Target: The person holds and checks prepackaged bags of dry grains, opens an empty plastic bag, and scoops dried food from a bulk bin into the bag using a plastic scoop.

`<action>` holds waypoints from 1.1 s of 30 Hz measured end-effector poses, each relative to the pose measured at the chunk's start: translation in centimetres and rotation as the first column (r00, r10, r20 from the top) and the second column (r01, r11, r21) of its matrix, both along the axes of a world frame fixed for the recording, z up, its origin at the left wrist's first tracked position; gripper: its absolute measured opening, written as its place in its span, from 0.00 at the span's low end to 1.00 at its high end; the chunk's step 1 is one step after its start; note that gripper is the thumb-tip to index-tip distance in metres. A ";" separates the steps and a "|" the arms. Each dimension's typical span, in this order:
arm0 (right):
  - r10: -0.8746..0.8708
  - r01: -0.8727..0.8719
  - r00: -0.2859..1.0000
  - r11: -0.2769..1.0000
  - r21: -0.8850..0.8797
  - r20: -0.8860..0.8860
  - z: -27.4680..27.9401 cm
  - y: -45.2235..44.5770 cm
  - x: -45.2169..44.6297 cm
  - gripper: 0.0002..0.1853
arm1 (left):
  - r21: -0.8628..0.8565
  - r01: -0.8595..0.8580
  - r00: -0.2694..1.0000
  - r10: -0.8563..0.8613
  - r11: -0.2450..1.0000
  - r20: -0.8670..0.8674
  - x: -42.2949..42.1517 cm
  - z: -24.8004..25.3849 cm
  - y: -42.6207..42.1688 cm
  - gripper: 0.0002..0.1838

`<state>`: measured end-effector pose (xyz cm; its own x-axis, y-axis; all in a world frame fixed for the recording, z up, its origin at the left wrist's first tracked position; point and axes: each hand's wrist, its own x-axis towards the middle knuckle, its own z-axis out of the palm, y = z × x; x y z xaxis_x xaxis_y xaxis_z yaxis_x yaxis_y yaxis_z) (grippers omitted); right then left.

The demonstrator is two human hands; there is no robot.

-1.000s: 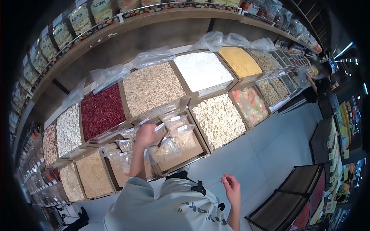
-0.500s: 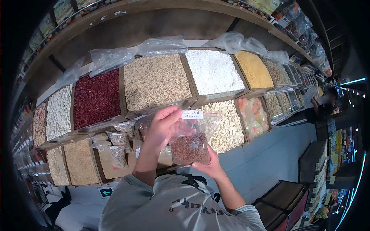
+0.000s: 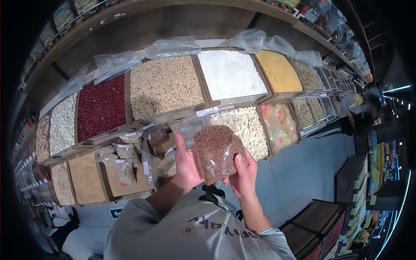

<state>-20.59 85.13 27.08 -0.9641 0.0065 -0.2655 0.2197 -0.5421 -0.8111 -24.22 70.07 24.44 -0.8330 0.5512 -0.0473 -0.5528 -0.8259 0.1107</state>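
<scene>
A clear plastic bag of reddish-brown grains (image 3: 214,151) is held up in front of my chest. My right hand (image 3: 243,175) grips its lower right side, thumb on the front. At the bag's left edge, my left hand (image 3: 188,167) has its palm against the bag and its thumb stretched up, apart from it. Its other fingers are mostly hidden behind the bag. Beyond the bag lie a bin of pale ring-shaped pieces (image 3: 251,134) and an open bin with several small packed bags (image 3: 125,162).
Behind are bins of dark red beans (image 3: 102,102), speckled beige beans (image 3: 167,86), white grains (image 3: 232,73) and yellow grains (image 3: 278,71). Plastic covers (image 3: 173,47) lie folded along their back edge. A person (image 3: 364,115) stands far right. A dark low stand (image 3: 314,227) sits at the lower right.
My left hand has let go of the bag's labelled top and moved down to its left side. The bag has risen and tilted, with my right hand moving up its right side.
</scene>
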 end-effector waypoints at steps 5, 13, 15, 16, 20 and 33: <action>-0.026 0.040 0.996 0.985 0.167 -0.084 -0.3 1.2 1.2 0.14 | 0.044 0.104 0.993 -0.107 0.994 0.051 0.4 0.0 1.3 0.55; -0.213 0.315 0.918 0.903 0.293 -0.333 -4.4 1.7 3.8 0.22 | -0.244 -0.015 1.000 0.009 0.970 -0.026 1.3 -0.5 1.3 0.35; -0.238 0.325 0.915 0.913 0.247 -0.326 -4.9 1.1 4.6 0.23 | -0.083 0.036 0.998 -0.031 0.996 0.058 1.7 -0.1 0.7 0.28; -0.252 0.331 0.914 0.917 0.223 -0.319 -4.8 1.0 5.0 0.24 | -0.126 0.012 0.999 -0.008 0.992 0.035 1.9 -0.2 0.7 0.27; -0.154 0.174 0.966 0.981 0.084 -0.206 -4.5 0.9 6.4 0.25 | -0.197 0.049 0.991 -0.072 0.979 -0.109 2.0 0.4 -0.1 0.26; -0.127 0.149 0.968 0.985 0.089 -0.218 -6.2 1.0 7.6 0.33 | -0.244 0.037 0.995 -0.058 0.969 -0.081 2.6 0.2 0.3 0.25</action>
<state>-12.98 86.18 20.91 -0.9860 0.1602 -0.0470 -0.0334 -0.4650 -0.8847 -21.59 70.33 24.62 -0.8129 0.5714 -0.1128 -0.5702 -0.7415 0.3536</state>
